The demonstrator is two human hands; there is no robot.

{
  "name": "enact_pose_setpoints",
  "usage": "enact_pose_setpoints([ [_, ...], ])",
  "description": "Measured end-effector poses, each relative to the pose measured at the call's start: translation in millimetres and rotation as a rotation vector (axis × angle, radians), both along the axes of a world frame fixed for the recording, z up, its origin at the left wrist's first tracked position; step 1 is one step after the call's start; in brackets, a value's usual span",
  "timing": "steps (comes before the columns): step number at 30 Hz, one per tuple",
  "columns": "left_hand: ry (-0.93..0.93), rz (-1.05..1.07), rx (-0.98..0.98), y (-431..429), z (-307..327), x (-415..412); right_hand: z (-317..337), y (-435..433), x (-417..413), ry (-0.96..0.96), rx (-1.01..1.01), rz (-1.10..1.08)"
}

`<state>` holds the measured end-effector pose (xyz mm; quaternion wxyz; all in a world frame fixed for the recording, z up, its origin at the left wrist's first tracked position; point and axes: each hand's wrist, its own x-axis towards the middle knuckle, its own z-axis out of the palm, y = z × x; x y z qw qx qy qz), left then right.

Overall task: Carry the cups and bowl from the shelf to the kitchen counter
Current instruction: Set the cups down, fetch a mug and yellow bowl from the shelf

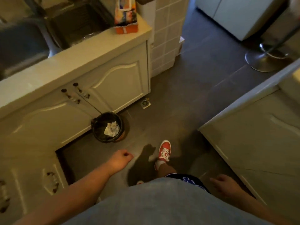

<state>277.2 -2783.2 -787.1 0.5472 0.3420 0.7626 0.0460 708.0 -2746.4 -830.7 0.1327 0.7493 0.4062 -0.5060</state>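
No cup, bowl or shelf shows in the head view. The kitchen counter point(68, 62) runs along the left, with a sink point(21, 43) set into it at the far left. My left hand point(121, 159) swings low over the floor in front of the counter's cabinets, fingers curled into a loose fist with nothing in it. My right hand point(223, 184) hangs by my hip at the lower right, fingers loosely apart and holding nothing. I am looking down at the floor, with one red shoe point(164, 152) stepping forward.
A black waste bin point(108, 127) with crumpled paper stands on the floor against the cabinets. An orange packet point(125, 13) stands on the counter's end. White cabinets point(253, 135) line the right side. A chrome stool base point(266, 59) sits at the far right. Dark tiled floor point(186, 95) runs between.
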Motion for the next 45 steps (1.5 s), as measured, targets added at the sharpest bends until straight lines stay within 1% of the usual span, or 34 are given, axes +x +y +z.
enact_pose_setpoints([
  [3, 0.015, -0.065, -0.015, 63, -2, 4, -11, 41, 1, -0.012, -0.012, -0.057],
  [5, 0.051, -0.1, -0.036, 94, -4, 1, -10, 74, -5, -0.014, -0.019, -0.026],
  [7, 0.089, -0.115, -0.055, 119, -5, -7, -6, 111, -16, 0.03, -0.012, -0.011],
  [9, 0.132, -0.118, -0.071, 140, -5, -19, 0, 152, -28, 0.047, 0.032, 0.033],
  [15, 0.208, -0.128, -0.153, 190, -14, -58, 17, 276, -76, 0.139, 0.083, 0.06],
  [19, 0.189, -0.128, -0.188, 247, -27, -85, 20, 351, -100, 0.117, 0.169, 0.064],
  [21, 0.173, -0.117, -0.177, 287, -34, -97, 20, 384, -106, 0.129, 0.156, 0.03],
  [25, 0.171, -0.192, -0.155, 380, -36, -103, 25, 425, -103, 0.094, 0.167, -0.119],
  [29, 0.113, -0.282, -0.09, 482, -20, -73, 35, 441, -89, 0.047, 0.151, -0.3],
  [32, 0.078, -0.4, -0.037, 556, -15, -32, 37, 442, -72, 0.009, 0.129, -0.426],
  [36, 0.015, -0.52, -0.015, 644, -17, 26, 29, 446, -45, -0.032, 0.081, -0.581],
  [40, 0.007, -0.63, -0.006, 717, -25, 72, 14, 469, -17, -0.054, 0.004, -0.619],
  [43, 0.022, -0.651, -0.01, 763, -29, 95, 4, 507, 11, -0.036, -0.035, -0.642],
  [45, 0.055, -0.652, -0.009, 790, -28, 103, 2, 541, 29, -0.024, -0.039, -0.614],
])
